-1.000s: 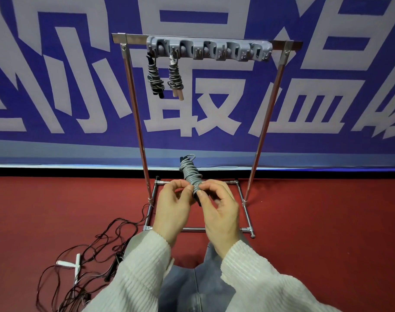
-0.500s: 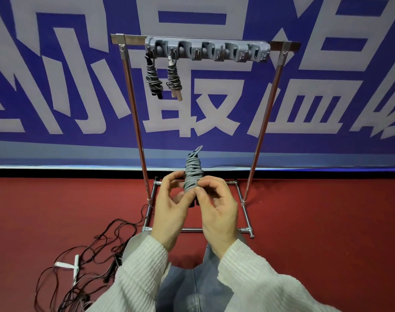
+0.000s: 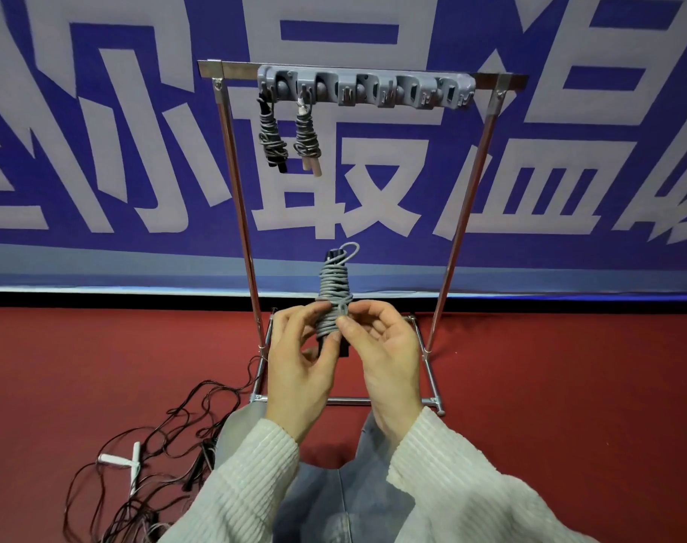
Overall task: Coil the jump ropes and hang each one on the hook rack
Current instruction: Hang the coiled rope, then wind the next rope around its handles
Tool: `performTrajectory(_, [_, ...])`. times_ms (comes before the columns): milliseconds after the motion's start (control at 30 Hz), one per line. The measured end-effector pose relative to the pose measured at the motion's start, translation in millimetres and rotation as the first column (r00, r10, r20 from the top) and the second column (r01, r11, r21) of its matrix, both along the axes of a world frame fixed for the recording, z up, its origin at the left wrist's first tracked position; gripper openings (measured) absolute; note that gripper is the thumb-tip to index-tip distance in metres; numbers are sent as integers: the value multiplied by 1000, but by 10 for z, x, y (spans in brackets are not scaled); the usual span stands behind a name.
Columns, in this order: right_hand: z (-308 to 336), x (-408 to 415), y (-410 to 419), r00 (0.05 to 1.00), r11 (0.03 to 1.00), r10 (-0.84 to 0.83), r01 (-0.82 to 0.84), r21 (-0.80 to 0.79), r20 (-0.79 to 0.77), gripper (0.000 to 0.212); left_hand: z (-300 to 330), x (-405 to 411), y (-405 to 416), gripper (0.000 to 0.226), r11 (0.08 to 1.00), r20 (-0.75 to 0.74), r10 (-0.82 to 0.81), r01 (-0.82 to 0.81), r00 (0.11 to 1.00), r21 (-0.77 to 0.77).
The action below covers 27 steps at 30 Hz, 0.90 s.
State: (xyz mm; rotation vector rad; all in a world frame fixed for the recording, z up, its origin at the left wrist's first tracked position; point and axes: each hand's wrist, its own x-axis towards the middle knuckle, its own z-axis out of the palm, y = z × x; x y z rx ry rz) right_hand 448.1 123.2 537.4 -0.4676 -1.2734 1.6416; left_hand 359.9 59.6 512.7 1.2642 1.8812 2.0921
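Third rope wrapped up, both hands on it

Left hand [image 3: 294, 370] and right hand [image 3: 388, 358] pinch the upright grey rope [image 3: 334, 295] low in front of the rack [image 3: 365, 88]; two ropes [image 3: 289, 139] hang at its left end.

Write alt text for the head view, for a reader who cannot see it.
Both hands, left hand and right hand, hold a coiled grey jump rope upright before a metal stand. Two coiled ropes hang at the left end of its grey hook rack. Loose dark ropes lie tangled on the red floor at lower left.
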Motion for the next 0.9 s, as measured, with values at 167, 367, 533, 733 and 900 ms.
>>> performTrajectory(167, [35, 8, 16, 1000, 999, -2, 2, 32, -1, 18, 123, 74, 40, 61, 955, 552, -269, 144, 789, 259])
performTrajectory(367, [86, -1, -15, 994, 993, 102, -104, 53, 38, 26, 257, -2, 72, 22, 925, 675, -380, 269, 633, 268])
performTrajectory(533, [86, 42, 47, 1000, 1000, 13, -13, 7, -10, 20, 273, -66, 67, 23, 979, 617, -206, 164, 760, 125])
performTrajectory(733, [18, -48, 35, 993, 994, 91, -86, -61, 81, 25, 83, -32, 62, 37, 991, 454, -131, 127, 881, 40])
performTrajectory(900, [34, -81, 71, 984, 990, 132, -124, -68, 118, 26, 56, -27, 39, 30, 991, 381, -129, 103, 916, 88])
